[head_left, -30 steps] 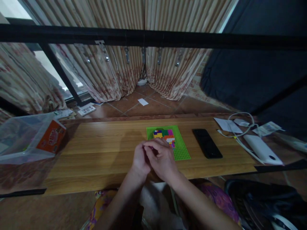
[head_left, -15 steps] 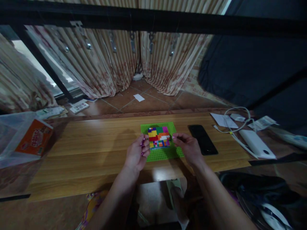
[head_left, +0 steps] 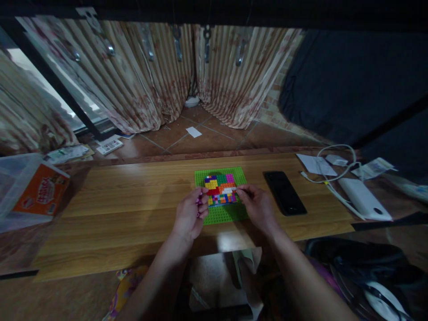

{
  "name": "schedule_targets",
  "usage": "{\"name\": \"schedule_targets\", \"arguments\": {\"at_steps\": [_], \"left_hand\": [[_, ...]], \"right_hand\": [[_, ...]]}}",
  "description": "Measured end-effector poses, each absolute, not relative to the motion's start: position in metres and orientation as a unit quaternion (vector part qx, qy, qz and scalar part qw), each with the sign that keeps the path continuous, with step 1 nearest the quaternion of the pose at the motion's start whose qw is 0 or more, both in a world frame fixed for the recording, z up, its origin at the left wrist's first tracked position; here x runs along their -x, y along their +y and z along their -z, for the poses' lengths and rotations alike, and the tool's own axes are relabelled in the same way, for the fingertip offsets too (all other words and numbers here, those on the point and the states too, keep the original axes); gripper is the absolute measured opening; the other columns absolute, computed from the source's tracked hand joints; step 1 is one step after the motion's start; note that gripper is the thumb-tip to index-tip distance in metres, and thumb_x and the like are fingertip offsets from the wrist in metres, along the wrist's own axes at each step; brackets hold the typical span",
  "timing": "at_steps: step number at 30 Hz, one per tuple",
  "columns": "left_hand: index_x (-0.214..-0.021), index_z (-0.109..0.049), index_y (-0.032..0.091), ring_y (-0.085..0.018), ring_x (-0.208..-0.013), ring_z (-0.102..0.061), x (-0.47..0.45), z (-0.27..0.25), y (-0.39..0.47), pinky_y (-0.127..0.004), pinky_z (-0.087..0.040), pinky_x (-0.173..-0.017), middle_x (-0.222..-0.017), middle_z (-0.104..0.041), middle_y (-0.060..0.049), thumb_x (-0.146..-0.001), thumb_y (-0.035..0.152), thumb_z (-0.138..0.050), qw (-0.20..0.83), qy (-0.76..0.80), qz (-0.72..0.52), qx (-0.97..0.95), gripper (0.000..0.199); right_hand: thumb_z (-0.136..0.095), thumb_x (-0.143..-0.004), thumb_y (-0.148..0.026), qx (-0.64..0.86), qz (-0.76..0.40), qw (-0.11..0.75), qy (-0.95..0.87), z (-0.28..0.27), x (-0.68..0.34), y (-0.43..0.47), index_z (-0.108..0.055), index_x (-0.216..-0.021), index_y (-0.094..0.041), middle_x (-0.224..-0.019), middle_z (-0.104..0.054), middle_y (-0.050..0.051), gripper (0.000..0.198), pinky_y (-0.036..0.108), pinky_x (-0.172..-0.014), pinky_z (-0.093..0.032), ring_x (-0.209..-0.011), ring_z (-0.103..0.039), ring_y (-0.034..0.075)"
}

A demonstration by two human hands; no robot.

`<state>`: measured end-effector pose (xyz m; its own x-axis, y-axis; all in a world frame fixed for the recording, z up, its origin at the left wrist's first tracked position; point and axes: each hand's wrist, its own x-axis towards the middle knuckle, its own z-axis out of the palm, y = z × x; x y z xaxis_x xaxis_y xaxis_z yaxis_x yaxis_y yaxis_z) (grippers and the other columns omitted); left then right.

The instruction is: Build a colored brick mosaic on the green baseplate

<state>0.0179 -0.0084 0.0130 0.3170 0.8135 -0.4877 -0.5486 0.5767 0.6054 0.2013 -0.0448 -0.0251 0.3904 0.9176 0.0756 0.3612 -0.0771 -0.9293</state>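
A green studded baseplate (head_left: pixel 222 217) lies on the wooden table, carrying a layered block of multicoloured building bricks (head_left: pixel 220 188). My left hand (head_left: pixel 191 209) is curled at the block's left side, with small purple bricks (head_left: pixel 199 201) showing between its fingers. On the other side, my right hand (head_left: pixel 257 205) has thumb and forefinger pinched together at the block's right edge. Whatever sits in that pinch is too small and covered to make out.
A black smartphone (head_left: pixel 284 192) lies right of the baseplate on the wooden table (head_left: pixel 117 214). Farther right are a white cable (head_left: pixel 344 203), a white power bank (head_left: pixel 365 199) and papers (head_left: pixel 316 165). A clear plastic bin (head_left: pixel 20 178) with an orange packet (head_left: pixel 42 191) stands at the left.
My right hand has moved left, its pinched fingertips coming from beside the brick block to its right edge. My left hand stays in nearly the same place, still holding the purple bricks.
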Motion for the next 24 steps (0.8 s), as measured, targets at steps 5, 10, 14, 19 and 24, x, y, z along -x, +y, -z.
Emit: {"name": "schedule_targets", "arguments": {"at_steps": [5,10,14,19,24], "left_hand": [[-0.083,-0.056,0.013,-0.001,-0.041,-0.027,-0.019,-0.0122,-0.0088,-0.014,-0.018,-0.037,-0.056,-0.04,0.007,-0.08,0.028,-0.065,0.79,0.397,-0.431,-0.178,0.017],[-0.083,-0.057,0.012,-0.001,-0.041,-0.027,-0.0193,-0.0125,-0.009,-0.014,-0.017,-0.037,-0.056,-0.04,0.007,-0.079,0.027,-0.065,0.786,0.406,-0.429,-0.183,0.018],[-0.083,-0.056,0.012,-0.001,-0.041,-0.027,-0.0194,-0.0116,-0.0095,-0.015,-0.017,-0.038,-0.056,-0.039,0.007,-0.077,0.028,-0.067,0.784,0.404,-0.431,-0.192,0.02],[-0.084,-0.057,0.012,-0.001,-0.041,-0.027,-0.02,-0.01,-0.0099,-0.015,-0.016,-0.038,-0.056,-0.04,0.007,-0.075,0.026,-0.067,0.778,0.404,-0.436,-0.2,0.02],[-0.082,-0.057,0.012,-0.001,-0.041,-0.027,-0.0208,-0.0081,-0.0103,-0.016,-0.014,-0.038,-0.055,-0.04,0.007,-0.075,0.027,-0.067,0.767,0.422,-0.438,-0.207,0.019]], "right_hand": [[-0.054,-0.087,-0.037,0.688,-0.204,0.429,-0.548,0.018,-0.198,-0.046,-0.068,-0.087,-0.019,-0.087,-0.071,0.007,0.023,0.032,-0.072,-0.047,-0.081,-0.065,0.021],[-0.053,-0.088,-0.035,0.683,-0.196,0.439,-0.55,0.0164,-0.199,-0.0482,-0.068,-0.089,-0.018,-0.087,-0.072,0.007,0.022,0.031,-0.072,-0.048,-0.08,-0.066,0.021],[-0.056,-0.086,-0.035,0.681,-0.226,0.455,-0.528,0.02,-0.2031,-0.0494,-0.068,-0.09,-0.018,-0.085,-0.072,0.007,0.022,0.031,-0.069,-0.048,-0.076,-0.066,0.021],[-0.056,-0.086,-0.033,0.67,-0.217,0.464,-0.538,0.0228,-0.2064,-0.0495,-0.072,-0.092,-0.018,-0.089,-0.07,0.008,0.022,0.032,-0.071,-0.049,-0.079,-0.065,0.021],[-0.054,-0.087,-0.028,0.649,-0.189,0.456,-0.579,0.0181,-0.2049,-0.0487,-0.073,-0.092,-0.019,-0.092,-0.069,0.008,0.021,0.033,-0.077,-0.049,-0.086,-0.065,0.02]]}}
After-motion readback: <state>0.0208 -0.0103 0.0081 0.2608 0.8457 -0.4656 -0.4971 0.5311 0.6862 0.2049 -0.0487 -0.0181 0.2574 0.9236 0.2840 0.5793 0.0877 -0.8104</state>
